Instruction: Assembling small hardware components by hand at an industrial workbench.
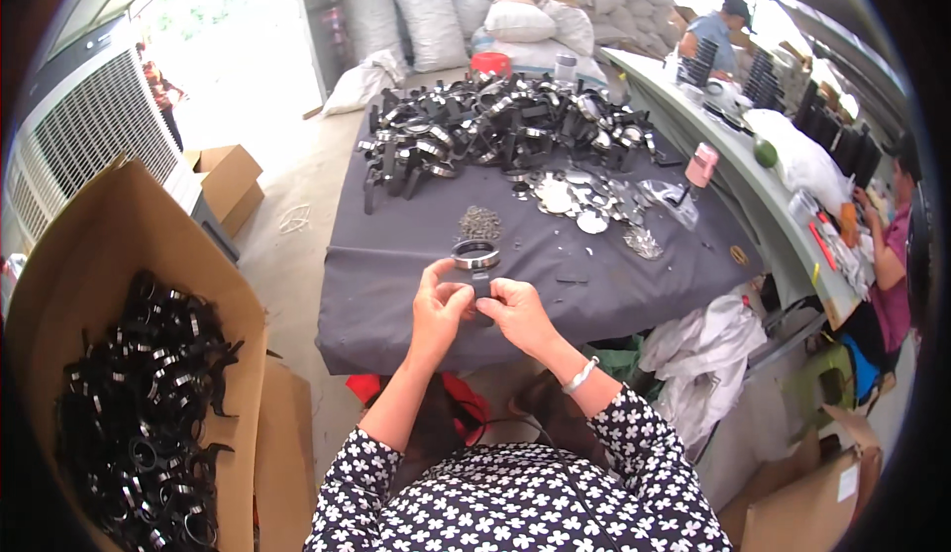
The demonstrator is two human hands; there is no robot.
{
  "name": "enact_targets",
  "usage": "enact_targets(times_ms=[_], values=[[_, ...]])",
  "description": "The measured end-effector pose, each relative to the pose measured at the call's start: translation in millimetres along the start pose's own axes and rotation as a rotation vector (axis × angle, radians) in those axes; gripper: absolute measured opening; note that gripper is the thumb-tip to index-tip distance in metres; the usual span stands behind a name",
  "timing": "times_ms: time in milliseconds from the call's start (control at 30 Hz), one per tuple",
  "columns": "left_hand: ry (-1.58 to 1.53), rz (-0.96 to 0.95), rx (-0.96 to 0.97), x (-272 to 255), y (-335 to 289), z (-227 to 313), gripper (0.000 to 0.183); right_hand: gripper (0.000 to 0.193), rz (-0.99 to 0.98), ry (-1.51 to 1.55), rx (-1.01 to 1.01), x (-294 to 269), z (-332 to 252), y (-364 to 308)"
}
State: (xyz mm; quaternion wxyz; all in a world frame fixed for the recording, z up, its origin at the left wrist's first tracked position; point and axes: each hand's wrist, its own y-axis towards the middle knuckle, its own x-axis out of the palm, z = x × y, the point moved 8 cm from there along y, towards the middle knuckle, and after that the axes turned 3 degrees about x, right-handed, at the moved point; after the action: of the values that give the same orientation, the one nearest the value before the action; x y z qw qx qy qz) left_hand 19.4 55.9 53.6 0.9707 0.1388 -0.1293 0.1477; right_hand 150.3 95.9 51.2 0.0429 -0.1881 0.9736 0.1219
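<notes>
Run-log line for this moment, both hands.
left hand: holding black-and-silver ring-shaped part | right hand: holding its black stem | below: dark grey cloth | beyond: small grey pieces, piled

Left hand (438, 309) and right hand (520, 316) side by side

From here I see the left forearm (401, 401) and right forearm (582, 379) slanting forward and inward. The left has its fingers (434, 273) curled; the right is pinched.
</notes>
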Motion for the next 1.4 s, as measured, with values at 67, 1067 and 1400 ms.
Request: enact_targets(times_ms=[67, 1067, 1400], values=[[0.039, -0.083, -0.009, -0.5, 11.2, -15.0, 0.034, 0.019, -0.079, -0.091, 0.049, 7.0, 10.9, 7.2], [0.270, -0.056, 0.116, -16.3, 22.3, -32.2, 0.046, 0.011, 0.097, -1.884, -0.654, -112.1, 45.4, 137.3], [0.214, -0.097, 0.125, -3.7, 20.4, -33.5, 0.045, 0.009, 0.136, -1.604, -0.814, -130.6, 26.3, 103.3]])
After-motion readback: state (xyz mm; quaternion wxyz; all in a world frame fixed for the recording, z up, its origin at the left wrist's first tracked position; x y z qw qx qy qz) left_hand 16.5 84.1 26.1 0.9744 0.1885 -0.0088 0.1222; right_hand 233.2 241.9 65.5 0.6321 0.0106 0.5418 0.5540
